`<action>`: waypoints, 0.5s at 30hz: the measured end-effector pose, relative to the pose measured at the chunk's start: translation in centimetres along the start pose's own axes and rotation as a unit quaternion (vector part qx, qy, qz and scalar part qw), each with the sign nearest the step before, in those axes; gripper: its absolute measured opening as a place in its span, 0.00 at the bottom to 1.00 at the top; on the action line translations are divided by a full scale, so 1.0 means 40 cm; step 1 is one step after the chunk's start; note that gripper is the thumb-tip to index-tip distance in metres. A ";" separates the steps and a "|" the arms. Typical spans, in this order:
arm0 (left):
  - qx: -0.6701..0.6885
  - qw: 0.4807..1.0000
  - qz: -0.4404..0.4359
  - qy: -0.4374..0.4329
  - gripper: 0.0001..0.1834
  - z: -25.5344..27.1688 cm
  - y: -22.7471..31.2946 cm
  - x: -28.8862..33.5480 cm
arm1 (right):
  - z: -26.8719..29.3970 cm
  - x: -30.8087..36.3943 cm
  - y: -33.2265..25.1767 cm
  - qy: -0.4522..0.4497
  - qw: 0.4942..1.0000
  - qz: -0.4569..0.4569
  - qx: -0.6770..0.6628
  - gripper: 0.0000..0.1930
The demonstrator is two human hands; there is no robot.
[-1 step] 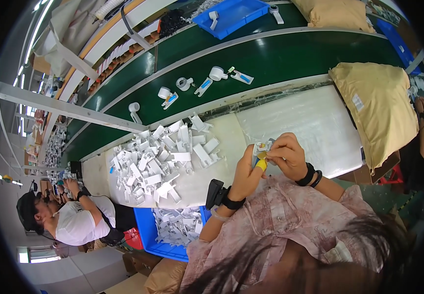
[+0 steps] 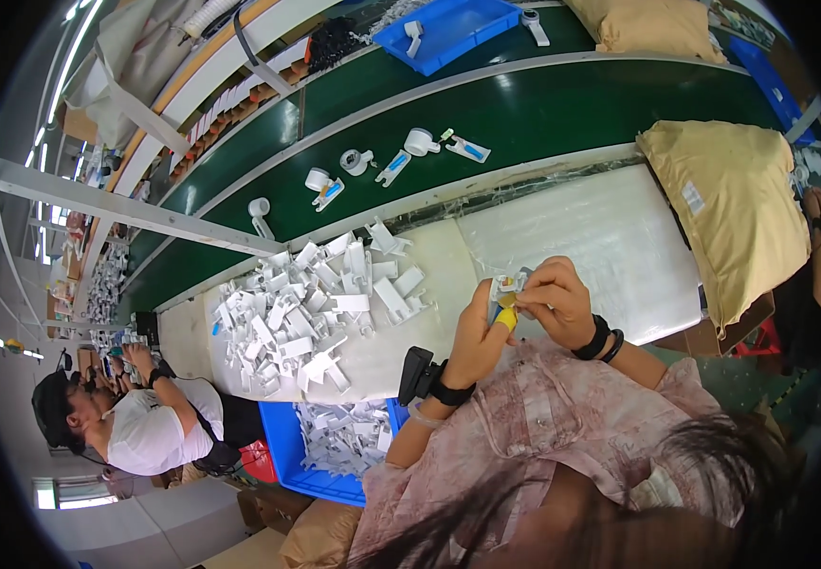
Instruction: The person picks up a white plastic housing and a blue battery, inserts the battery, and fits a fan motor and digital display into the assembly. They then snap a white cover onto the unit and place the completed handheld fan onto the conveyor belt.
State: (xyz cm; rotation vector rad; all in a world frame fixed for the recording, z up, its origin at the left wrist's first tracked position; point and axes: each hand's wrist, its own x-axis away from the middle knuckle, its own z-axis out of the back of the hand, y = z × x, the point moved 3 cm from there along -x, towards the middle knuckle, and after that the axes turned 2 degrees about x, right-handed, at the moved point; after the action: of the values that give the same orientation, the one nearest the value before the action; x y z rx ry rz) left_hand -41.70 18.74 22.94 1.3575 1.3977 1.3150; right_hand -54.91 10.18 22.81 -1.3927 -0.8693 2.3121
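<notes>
Close to my chest, over the near side of the worktable, both hands meet at one small white plastic part (image 2: 505, 283) with a blue spot showing. My left hand (image 2: 479, 337) is closed on it from the left; a yellow covering (image 2: 506, 319) shows at the thumb tip. The fingers of my right hand (image 2: 562, 305) pinch at the same part from the right, hiding much of it. To the left, a heap of white plastic housings (image 2: 301, 318) lies loose on the pale table surface (image 2: 562, 228).
Beyond the table runs a green conveyor belt (image 2: 543, 109) carrying several white round-headed parts (image 2: 420, 142). A blue bin (image 2: 287, 460) of white pieces stands below the table's near edge. Brown paper sack (image 2: 733, 209) at right; blue tray (image 2: 458, 28) far. A co-worker (image 2: 159, 422) sits left.
</notes>
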 end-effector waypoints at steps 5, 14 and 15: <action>-0.047 0.997 -0.062 0.014 0.18 0.002 0.001 -0.004 | -0.005 0.001 0.005 0.010 1.000 -0.010 0.006 0.12; -0.053 0.998 -0.032 0.031 0.24 -0.008 0.009 -0.005 | 0.022 -0.020 -0.018 -0.009 0.995 0.057 0.077 0.14; -0.053 0.998 -0.030 0.032 0.24 -0.004 0.005 -0.007 | 0.021 -0.020 -0.015 -0.010 0.996 0.055 0.076 0.14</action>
State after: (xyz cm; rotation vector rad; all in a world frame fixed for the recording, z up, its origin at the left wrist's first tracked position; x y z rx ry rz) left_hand -41.79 18.43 23.15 1.2049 1.3803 1.3835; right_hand -55.30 9.92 24.06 -1.3880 -0.6209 2.4208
